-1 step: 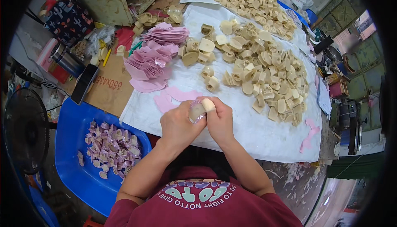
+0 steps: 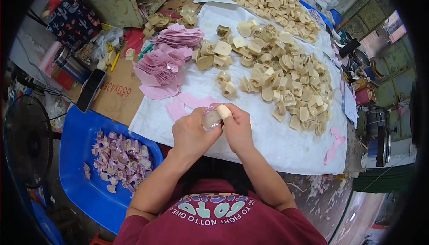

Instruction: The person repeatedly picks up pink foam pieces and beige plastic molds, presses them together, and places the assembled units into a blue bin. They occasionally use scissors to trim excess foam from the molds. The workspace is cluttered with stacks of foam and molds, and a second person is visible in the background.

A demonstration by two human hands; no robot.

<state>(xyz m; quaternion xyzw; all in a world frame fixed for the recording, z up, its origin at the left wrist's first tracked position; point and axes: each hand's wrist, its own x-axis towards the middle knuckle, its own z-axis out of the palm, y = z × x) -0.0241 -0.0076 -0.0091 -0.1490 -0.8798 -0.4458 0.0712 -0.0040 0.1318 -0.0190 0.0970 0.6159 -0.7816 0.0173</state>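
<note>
In front of my chest, at the table's near edge, both hands are closed round one small shoe heel (image 2: pixel 212 120) with a pale face and glittery pink covering along its rim. My left hand (image 2: pixel 191 133) grips it from the left, thumb along the lower side. From the right, my right hand (image 2: pixel 239 131) presses at the rim with its thumb, which wears a beige finger cot (image 2: pixel 224 111). Fingers hide part of the heel. Just beyond lie loose pink cut pieces (image 2: pixel 178 107), and behind them a stack of pink pieces (image 2: pixel 161 66).
Bare beige heels (image 2: pixel 290 79) are heaped on the white cloth (image 2: pixel 268 151), with another heap (image 2: pixel 272 6) farther back. A blue tub (image 2: pixel 73 155) at lower left holds pink-covered heels (image 2: pixel 120 158). At left stand a phone (image 2: pixel 91 91), a steel flask (image 2: pixel 71 64) and a fan (image 2: pixel 29 140).
The heel has turned slightly between my fingers, showing more of its pale face. Both hands have shifted a little; everything else is still.
</note>
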